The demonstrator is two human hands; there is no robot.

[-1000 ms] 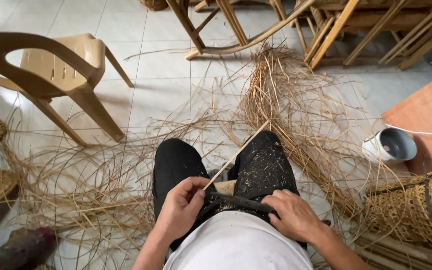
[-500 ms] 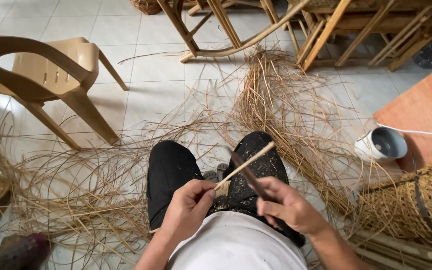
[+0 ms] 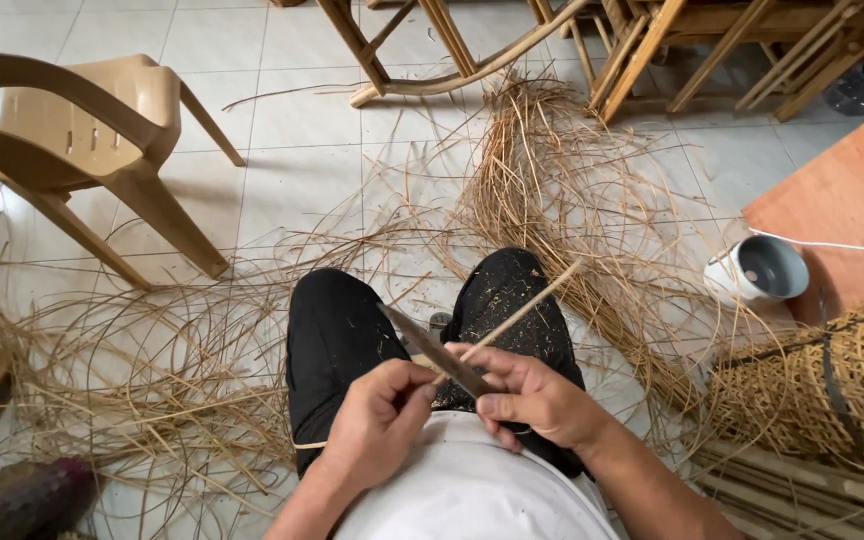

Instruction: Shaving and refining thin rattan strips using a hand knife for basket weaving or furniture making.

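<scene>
Your right hand (image 3: 537, 400) is closed around the handle of a knife (image 3: 437, 352). The dark blade points up and to the left, over your lap. Your left hand (image 3: 382, 420) is closed too. Its fingers pinch the near end of a thin cane strip (image 3: 522, 312). The strip runs up and to the right, past your right knee. The blade and the strip cross just in front of your hands, and they touch there.

You are sitting down. Your legs are in black trousers (image 3: 337, 340) with little bits of shaving on them. Your white shirt (image 3: 472, 495) is at the bottom of the view.

All around your feet, long thin cane strips (image 3: 152, 370) lie in loops on the tiled floor (image 3: 302, 180). A thicker heap of cane (image 3: 552, 180) lies in front of your right knee. A tan plastic chair (image 3: 82, 130) stands to your left. A wooden chair frame (image 3: 432, 50) stands ahead of you. To your right there is a small white pot (image 3: 757, 270) lying on its side, and a woven basket (image 3: 822, 385) near it.
</scene>
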